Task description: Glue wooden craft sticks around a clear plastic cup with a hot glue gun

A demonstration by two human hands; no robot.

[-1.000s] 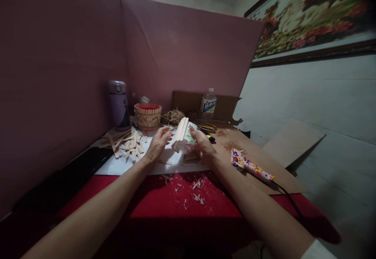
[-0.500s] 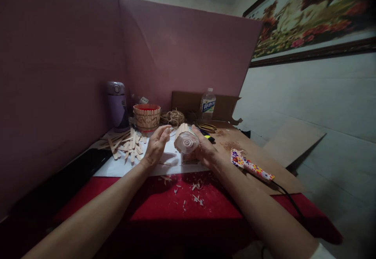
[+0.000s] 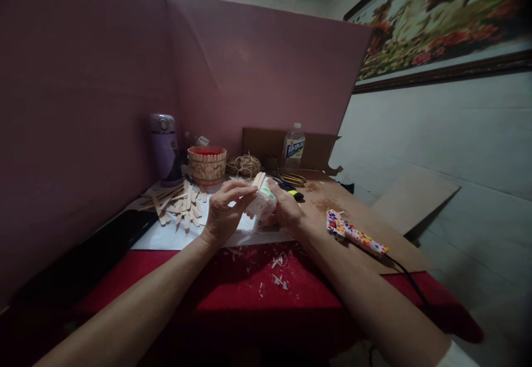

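Observation:
A clear plastic cup [image 3: 266,205] with a white and green label is tilted on its side, its ringed base facing me. Craft sticks [image 3: 259,179] run lengthwise along part of its wall. My right hand [image 3: 288,207] is wrapped round the cup's right side, thumb on top. On the other side, my left hand [image 3: 224,207] is closed against the cup, its thumb and fingers pressing the sticks. Loose craft sticks [image 3: 187,203] lie heaped left of my left hand. To the right, a flower-patterned glue gun [image 3: 353,235] with a cord rests on cardboard.
A stick-covered basket [image 3: 207,166], a ball of twine [image 3: 245,164], a purple flask [image 3: 163,151] and a plastic bottle [image 3: 294,148] stand at the back. Shavings [image 3: 279,281] litter the red cloth [image 3: 249,295]. A dark flat object [image 3: 137,225] lies left.
My left hand has moved right, from apart with fingers raised to pressing on the sticks. The cup has turned in my right hand, and its label shows more.

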